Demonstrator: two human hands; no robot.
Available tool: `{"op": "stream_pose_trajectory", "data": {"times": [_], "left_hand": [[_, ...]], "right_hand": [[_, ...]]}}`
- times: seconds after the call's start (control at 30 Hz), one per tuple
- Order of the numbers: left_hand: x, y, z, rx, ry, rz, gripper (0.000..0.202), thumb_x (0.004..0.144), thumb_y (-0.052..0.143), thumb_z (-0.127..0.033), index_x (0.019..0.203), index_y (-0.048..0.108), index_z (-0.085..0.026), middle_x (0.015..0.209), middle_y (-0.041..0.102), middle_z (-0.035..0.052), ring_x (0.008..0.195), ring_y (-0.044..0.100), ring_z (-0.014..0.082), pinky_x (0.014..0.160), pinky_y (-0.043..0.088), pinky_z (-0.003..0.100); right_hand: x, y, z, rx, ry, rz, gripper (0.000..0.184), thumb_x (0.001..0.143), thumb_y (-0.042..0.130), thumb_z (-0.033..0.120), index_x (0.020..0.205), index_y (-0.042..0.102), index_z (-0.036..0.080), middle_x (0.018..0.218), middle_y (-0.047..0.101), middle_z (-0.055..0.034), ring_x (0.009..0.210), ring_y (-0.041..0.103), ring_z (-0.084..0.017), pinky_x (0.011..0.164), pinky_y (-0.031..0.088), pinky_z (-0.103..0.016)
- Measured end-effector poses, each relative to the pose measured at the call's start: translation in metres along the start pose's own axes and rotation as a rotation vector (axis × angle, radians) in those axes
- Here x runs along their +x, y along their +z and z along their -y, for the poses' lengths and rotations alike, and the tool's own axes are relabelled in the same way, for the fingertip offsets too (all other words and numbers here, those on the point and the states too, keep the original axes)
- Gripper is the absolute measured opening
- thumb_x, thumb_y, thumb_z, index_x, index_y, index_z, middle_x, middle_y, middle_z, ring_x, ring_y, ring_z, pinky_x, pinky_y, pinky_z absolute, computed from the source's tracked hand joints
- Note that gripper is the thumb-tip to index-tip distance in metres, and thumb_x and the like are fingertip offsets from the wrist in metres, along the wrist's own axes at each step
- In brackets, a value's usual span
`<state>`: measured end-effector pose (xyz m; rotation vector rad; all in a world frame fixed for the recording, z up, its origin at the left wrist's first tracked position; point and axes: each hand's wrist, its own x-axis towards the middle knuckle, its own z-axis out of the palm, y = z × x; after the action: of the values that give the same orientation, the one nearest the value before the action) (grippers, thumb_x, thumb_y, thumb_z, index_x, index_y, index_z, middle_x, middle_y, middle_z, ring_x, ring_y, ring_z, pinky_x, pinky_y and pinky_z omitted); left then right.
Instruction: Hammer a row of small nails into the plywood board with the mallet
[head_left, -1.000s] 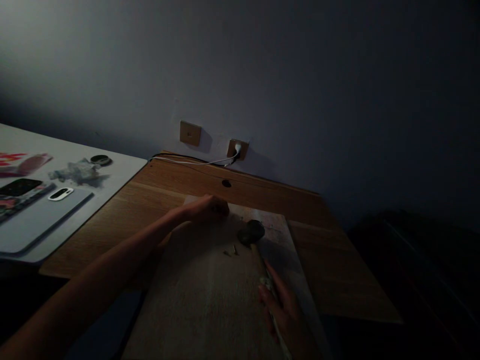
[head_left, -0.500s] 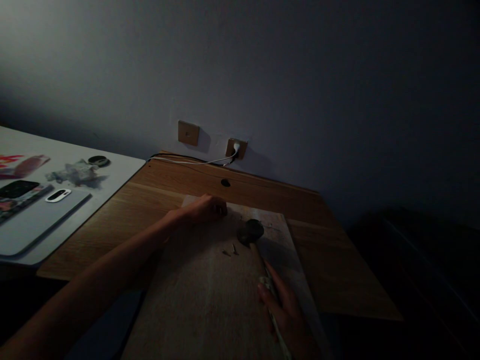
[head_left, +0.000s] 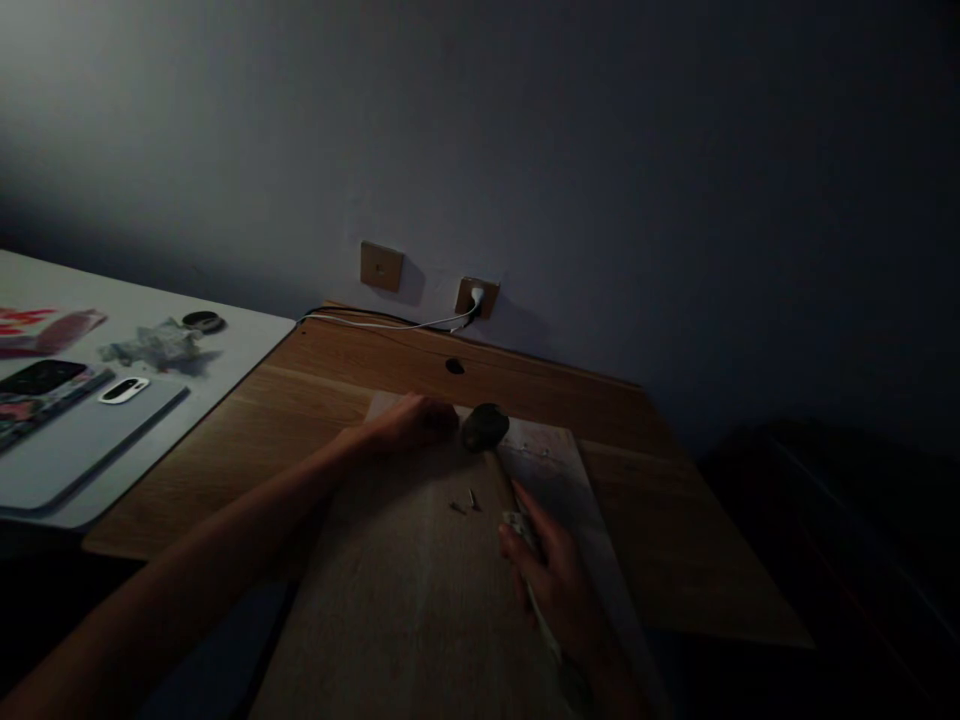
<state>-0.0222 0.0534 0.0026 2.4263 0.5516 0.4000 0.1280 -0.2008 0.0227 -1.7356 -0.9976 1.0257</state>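
Observation:
A pale wooden board (head_left: 405, 610) lies on the brown desk (head_left: 300, 400), reaching toward me. My left hand (head_left: 416, 420) rests near the board's far edge with its fingers pinched together on something too small to make out. My right hand (head_left: 551, 575) is closed round the handle of a hammer; its dark head (head_left: 484, 427) sits right beside my left fingers. Two small nails (head_left: 465, 503) lie loose on the board between my hands.
A white table (head_left: 247, 335) on the left carries a grey laptop (head_left: 82, 440), a phone (head_left: 41, 377), a small white case (head_left: 124, 389) and a dark round lid (head_left: 202, 321). A white cable (head_left: 390, 324) runs to a wall socket (head_left: 474, 297). The room is dim.
My right hand has slid forward and left, bringing the hammer head from the board's middle right up next to my left fingers. My left hand has stayed put.

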Motion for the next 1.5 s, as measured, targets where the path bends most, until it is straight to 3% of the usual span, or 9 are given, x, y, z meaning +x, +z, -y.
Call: {"op": "stream_pose_trajectory", "data": {"times": [0.1, 0.4, 0.73, 1.17, 1.5], "left_hand": [[0.0, 0.002, 0.002, -0.044, 0.01, -0.02, 0.014, 0.085, 0.064, -0.015, 0.097, 0.069, -0.02, 0.092, 0.074, -0.0012, 0.079, 0.067, 0.0117, 0.071, 0.044, 0.017], [0.0, 0.006, 0.008, -0.122, 0.016, -0.052, 0.042, 0.081, 0.071, -0.021, 0.121, 0.059, -0.019, 0.093, 0.074, 0.0012, 0.077, 0.068, 0.0144, 0.069, 0.046, 0.021], [0.001, 0.007, 0.008, -0.096, 0.016, -0.074, 0.038, 0.083, 0.068, -0.02, 0.121, 0.062, -0.019, 0.084, 0.074, 0.0001, 0.073, 0.069, 0.0142, 0.066, 0.046, 0.02], [0.0, 0.005, 0.006, -0.102, 0.007, -0.045, 0.036, 0.081, 0.069, -0.015, 0.117, 0.064, -0.018, 0.094, 0.074, 0.0019, 0.081, 0.068, 0.0155, 0.071, 0.046, 0.022], [0.0, 0.0, -0.001, -0.037, -0.008, -0.042, 0.032, 0.078, 0.067, -0.016, 0.109, 0.059, -0.02, 0.095, 0.071, 0.002, 0.082, 0.066, 0.0163, 0.069, 0.043, 0.023]], "right_hand": [[0.011, 0.005, 0.006, -0.013, -0.033, 0.031, 0.074, 0.095, 0.056, 0.048, 0.159, 0.036, 0.016, 0.065, 0.053, 0.0064, 0.038, 0.042, -0.007, 0.031, 0.034, -0.018], [0.022, 0.012, 0.009, -0.015, -0.011, 0.06, 0.075, 0.094, 0.057, 0.048, 0.159, 0.036, 0.017, 0.069, 0.053, 0.0058, 0.04, 0.043, -0.007, 0.031, 0.034, -0.018], [0.019, 0.014, 0.011, -0.003, -0.006, 0.03, 0.075, 0.093, 0.058, 0.049, 0.158, 0.037, 0.018, 0.073, 0.054, 0.0055, 0.041, 0.044, -0.006, 0.031, 0.034, -0.017], [0.02, 0.015, 0.01, -0.007, -0.015, 0.039, 0.075, 0.095, 0.056, 0.047, 0.158, 0.035, 0.013, 0.07, 0.052, 0.0064, 0.04, 0.043, -0.006, 0.031, 0.035, -0.017], [0.01, 0.005, 0.004, 0.01, 0.002, 0.044, 0.076, 0.094, 0.058, 0.051, 0.159, 0.037, 0.018, 0.068, 0.053, 0.006, 0.038, 0.04, -0.006, 0.031, 0.033, -0.018]]}}
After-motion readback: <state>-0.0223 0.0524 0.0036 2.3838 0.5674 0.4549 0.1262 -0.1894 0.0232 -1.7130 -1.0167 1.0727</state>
